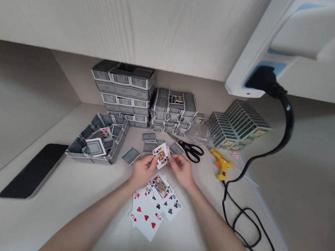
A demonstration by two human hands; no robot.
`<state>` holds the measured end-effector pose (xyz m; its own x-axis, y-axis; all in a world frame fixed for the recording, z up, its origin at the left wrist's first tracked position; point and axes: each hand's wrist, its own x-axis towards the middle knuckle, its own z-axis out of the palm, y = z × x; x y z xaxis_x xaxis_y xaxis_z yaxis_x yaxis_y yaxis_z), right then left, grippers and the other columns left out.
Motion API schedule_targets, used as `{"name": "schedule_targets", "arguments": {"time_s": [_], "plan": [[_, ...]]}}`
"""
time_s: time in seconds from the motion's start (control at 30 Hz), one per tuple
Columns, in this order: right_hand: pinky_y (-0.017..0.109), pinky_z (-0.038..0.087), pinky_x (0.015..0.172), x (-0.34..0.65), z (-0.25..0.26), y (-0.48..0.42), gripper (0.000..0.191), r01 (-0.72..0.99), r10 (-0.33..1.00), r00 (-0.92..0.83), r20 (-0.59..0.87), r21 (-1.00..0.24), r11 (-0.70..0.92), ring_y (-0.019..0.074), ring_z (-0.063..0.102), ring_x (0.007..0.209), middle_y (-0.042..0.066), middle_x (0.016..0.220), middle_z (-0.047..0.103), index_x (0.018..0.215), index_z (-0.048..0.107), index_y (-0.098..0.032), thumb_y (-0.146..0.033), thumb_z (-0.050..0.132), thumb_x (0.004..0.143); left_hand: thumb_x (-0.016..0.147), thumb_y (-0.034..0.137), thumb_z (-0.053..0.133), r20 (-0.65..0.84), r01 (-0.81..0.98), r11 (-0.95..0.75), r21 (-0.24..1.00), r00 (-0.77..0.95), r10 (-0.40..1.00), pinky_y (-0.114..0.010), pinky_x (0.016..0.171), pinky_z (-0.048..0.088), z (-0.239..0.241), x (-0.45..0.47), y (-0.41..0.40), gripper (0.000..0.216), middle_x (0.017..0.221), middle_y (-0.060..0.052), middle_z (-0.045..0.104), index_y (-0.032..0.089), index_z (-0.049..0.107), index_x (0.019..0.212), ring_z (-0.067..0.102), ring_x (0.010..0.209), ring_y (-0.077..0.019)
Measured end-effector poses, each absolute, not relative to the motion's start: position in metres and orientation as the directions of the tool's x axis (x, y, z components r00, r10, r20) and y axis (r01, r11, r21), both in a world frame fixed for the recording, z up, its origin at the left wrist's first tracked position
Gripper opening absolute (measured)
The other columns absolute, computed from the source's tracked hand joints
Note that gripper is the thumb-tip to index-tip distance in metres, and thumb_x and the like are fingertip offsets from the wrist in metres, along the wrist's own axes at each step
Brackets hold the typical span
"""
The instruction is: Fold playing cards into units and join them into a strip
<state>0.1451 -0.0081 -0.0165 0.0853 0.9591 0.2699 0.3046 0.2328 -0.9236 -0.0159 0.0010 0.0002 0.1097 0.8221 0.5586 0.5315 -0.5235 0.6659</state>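
Observation:
My left hand [142, 171] pinches the left edge of a king playing card [161, 156] of a black suit, its thumb on the face. On the opposite edge, my right hand [181, 169] is closed with thumb and finger, and a second card seems to peek out behind the king. Below both hands lies a loose spread of face-up cards [147, 217], among them a jack, a three of hearts and a black nine or six. Several face-down cards [131, 155] with grey patterned backs rest just beyond the hands.
A tray built of grey cards [74, 155] holds loose cards at left, near a black phone [32, 172]. Stacked card boxes [124, 86] stand against the wall. Black scissors [193, 150], a yellow glue gun [221, 164] and a black cable [287, 124] are at right. A shelf [164, 27] overhangs.

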Motion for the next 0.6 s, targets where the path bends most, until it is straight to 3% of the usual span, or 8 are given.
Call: {"name": "schedule_targets", "arguments": {"time_s": [0.1, 0.27, 0.33, 0.47, 0.6], "plan": [[0.026, 0.050, 0.052, 0.145, -0.020, -0.007, 0.026, 0.269, 0.970, 0.081, 0.231, -0.942, 0.202, 0.0163, 0.063, 0.059, 0.005, 0.073, 0.068, 0.079, 0.059, -0.017, -0.042, 0.051, 0.077, 0.082, 0.032, 0.048, 0.506, 0.523, -0.477, 0.707, 0.097, 0.857, -0.019, 0.044, 0.029, -0.001, -0.016, 0.002, 0.037, 0.044, 0.004, 0.042, 0.016, 0.045, 0.050, 0.038, 0.044, -0.0068], [0.026, 0.048, 0.054, 0.142, -0.016, -0.012, 0.017, 0.526, 0.955, 0.086, 0.282, -0.827, 0.197, 0.0144, 0.059, 0.054, 0.004, 0.066, 0.065, 0.074, 0.057, -0.018, -0.034, 0.050, 0.078, 0.082, 0.033, 0.049, 0.511, 0.530, -0.502, 0.683, 0.144, 0.847, -0.020, 0.044, 0.027, 0.000, -0.015, 0.000, 0.039, 0.043, 0.005, 0.036, 0.015, 0.042, 0.047, 0.033, 0.043, -0.0064], [0.025, 0.047, 0.053, 0.143, -0.013, -0.012, 0.017, 0.518, 0.954, 0.096, 0.284, -0.832, 0.196, 0.0140, 0.058, 0.053, 0.003, 0.064, 0.064, 0.073, 0.056, -0.018, -0.034, 0.051, 0.078, 0.081, 0.034, 0.049, 0.485, 0.518, -0.477, 0.710, 0.131, 0.865, -0.020, 0.044, 0.027, 0.000, -0.015, 0.001, 0.039, 0.043, 0.005, 0.037, 0.015, 0.043, 0.047, 0.033, 0.043, -0.0064], [0.025, 0.048, 0.051, 0.148, -0.007, -0.010, 0.024, 0.215, 0.980, 0.027, 0.197, -0.959, 0.187, 0.0146, 0.058, 0.053, 0.001, 0.060, 0.062, 0.072, 0.055, -0.019, -0.042, 0.053, 0.076, 0.081, 0.038, 0.048, 0.330, 0.401, -0.344, 0.849, 0.107, 0.938, -0.019, 0.044, 0.029, -0.001, -0.014, 0.004, 0.038, 0.046, 0.005, 0.044, 0.014, 0.048, 0.051, 0.038, 0.044, -0.0068], [0.026, 0.046, 0.048, 0.149, -0.003, -0.008, 0.043, -0.044, 1.000, -0.010, 0.028, -0.999, 0.028, 0.0144, 0.055, 0.052, 0.002, 0.059, 0.060, 0.068, 0.055, -0.017, -0.053, 0.037, 0.083, 0.080, 0.040, 0.049, 0.177, 0.236, -0.221, 0.946, 0.195, 0.965, -0.018, 0.045, 0.034, -0.002, -0.011, 0.003, 0.035, 0.051, 0.003, 0.051, 0.013, 0.053, 0.057, 0.043, 0.047, -0.0079]]}}
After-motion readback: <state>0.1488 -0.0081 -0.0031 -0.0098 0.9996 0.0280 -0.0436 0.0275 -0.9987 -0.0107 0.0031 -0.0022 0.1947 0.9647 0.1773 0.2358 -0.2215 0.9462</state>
